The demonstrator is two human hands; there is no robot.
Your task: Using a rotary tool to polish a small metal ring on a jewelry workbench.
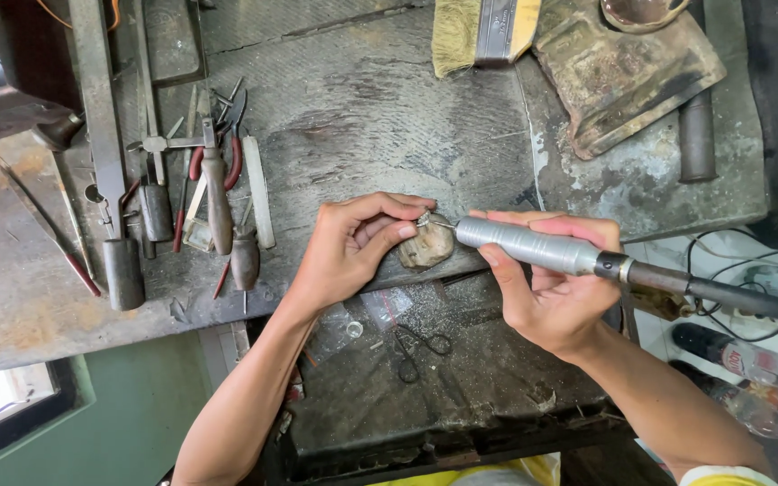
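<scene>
Ring (424, 218) meets rotary tool (533, 246) at a worn workbench (362, 117).
Left hand (353, 247) pinches the small ring against a wooden peg (425, 245) at the bench's front edge; right hand (547, 283) grips the silver tool, its tip touching the ring. Pliers (218, 184) and files lie to the left, a brush (483, 27) above.

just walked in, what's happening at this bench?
A person is working at a worn metal workbench. The left hand pinches a small shiny metal piece against a wooden peg at the bench edge. The right hand holds a grey rotary handpiece like a pen, its tip at the piece. Pliers and other hand tools lie to the left, a brush at the top, and small scissors in the tray below.
</scene>
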